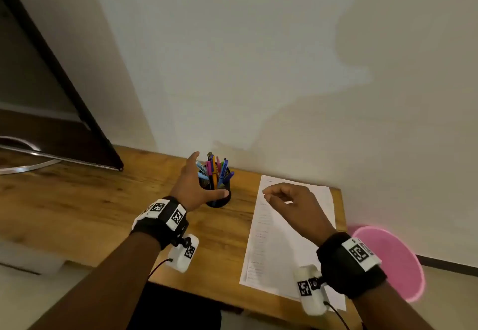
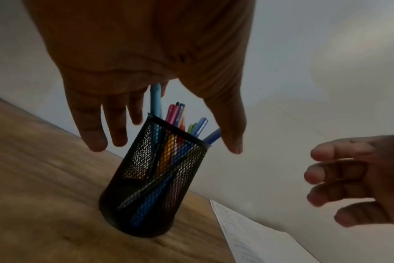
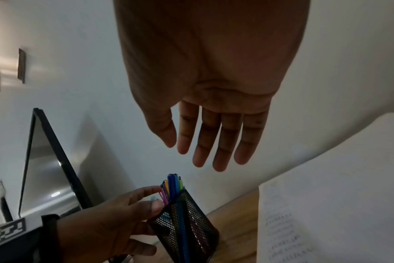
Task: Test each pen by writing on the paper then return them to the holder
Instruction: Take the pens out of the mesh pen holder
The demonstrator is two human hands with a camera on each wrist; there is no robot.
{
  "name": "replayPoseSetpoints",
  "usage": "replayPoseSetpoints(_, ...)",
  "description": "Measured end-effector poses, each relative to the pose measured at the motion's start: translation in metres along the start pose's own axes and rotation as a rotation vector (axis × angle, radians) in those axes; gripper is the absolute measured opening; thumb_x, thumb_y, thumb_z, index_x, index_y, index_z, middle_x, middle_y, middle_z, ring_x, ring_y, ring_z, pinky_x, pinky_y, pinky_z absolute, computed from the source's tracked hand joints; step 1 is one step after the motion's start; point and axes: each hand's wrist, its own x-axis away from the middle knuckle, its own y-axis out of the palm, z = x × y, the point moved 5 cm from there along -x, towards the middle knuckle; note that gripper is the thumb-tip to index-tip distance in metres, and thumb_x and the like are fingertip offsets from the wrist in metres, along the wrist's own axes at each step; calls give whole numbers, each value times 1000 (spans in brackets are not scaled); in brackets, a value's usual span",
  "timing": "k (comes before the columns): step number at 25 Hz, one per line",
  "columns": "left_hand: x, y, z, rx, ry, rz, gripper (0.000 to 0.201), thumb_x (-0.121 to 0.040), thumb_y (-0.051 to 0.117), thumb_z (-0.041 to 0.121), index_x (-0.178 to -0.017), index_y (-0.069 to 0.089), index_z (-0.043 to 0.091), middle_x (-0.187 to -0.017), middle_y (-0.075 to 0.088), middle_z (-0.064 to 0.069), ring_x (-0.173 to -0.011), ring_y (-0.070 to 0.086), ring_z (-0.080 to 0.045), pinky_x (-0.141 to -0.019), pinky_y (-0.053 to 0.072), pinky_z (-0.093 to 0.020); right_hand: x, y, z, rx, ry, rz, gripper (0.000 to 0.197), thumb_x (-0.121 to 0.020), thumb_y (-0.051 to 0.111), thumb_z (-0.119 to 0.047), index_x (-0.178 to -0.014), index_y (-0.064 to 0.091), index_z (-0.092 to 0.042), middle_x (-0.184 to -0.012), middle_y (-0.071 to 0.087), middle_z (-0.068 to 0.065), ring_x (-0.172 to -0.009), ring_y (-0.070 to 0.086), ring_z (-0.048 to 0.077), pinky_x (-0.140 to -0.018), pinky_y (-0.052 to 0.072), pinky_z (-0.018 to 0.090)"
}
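A wooden desk (image 1: 77, 200) carries a sheet of paper (image 1: 284, 252) on the right and a black mesh pen holder (image 1: 219, 197) left of it, near the far wall, crammed with pens (image 1: 216, 168). The left hand (image 1: 192, 187) spreads open around the holder; the right hand (image 1: 292, 208) hovers over the paper, loosely curled, empty. The pens look light, stiff and slick: pinch one by its upper barrel.

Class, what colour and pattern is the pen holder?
Black wire mesh; the pen holder shows best in the left wrist view.
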Motion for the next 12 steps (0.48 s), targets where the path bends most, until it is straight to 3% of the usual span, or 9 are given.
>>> replayPoseSetpoints(2,-11,13,4,-25,-3,-50,132,-58,94,37,-155,6,27,-152,41,-11,-136,45,-27,-108,40,-39,-10,4,21,-44,22,-24,13,-95,66,-32,-103,75,-31,-103,74,-21,-99,65,-6,-82,45,4)
replayPoseSetpoints(5,-14,19,14,-71,0,32,121,-63,93,23,-153,12,23,-137,55,-11,-115,56,-22,-98,43,-30,-15,10,48,-126,36,-19,16,-95,65,-35,-108,74,-30,-106,73,-20,-102,64,-6,-83,46,6)
replayPoseSetpoints(9,-9,26,31,-122,-7,74,123,-61,94,18,-151,10,24,-112,50,5,-97,54,-13,-91,42,-26,-12,15,61,-218,31,-50,16,-96,65,-32,-111,71,-32,-102,72,-20,-99,63,-7,-80,47,3)
replayPoseSetpoints(12,-9,31,50,-188,7,58,127,-61,94,18,-152,5,22,-91,45,20,-78,56,-3,-79,45,-19,-12,16,66,-277,36,-31,20,-96,65,-32,-116,68,-32,-106,72,-16,-99,65,-3,-84,50,10)
